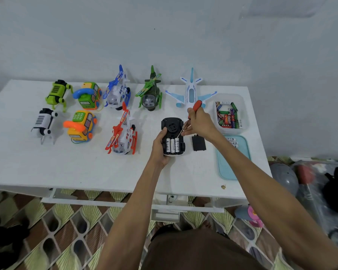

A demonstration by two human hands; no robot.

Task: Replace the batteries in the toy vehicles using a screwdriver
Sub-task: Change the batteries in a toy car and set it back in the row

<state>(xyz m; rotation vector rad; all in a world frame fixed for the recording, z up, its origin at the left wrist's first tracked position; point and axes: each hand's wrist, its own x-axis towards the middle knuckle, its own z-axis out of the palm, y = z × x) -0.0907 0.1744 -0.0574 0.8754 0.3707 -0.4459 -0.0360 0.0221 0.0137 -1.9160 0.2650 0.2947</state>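
Well, upturned car point(172, 127), batteries point(172, 145) bare.

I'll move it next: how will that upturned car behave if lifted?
Its three batteries lie uncovered, so they may fall out if it tilts. Lying underside up, the toy car would probably rock or slide when pushed.

Toy car point(172, 125) in left grip point(160, 148) — screwdriver point(197, 105) at batteries point(172, 145).
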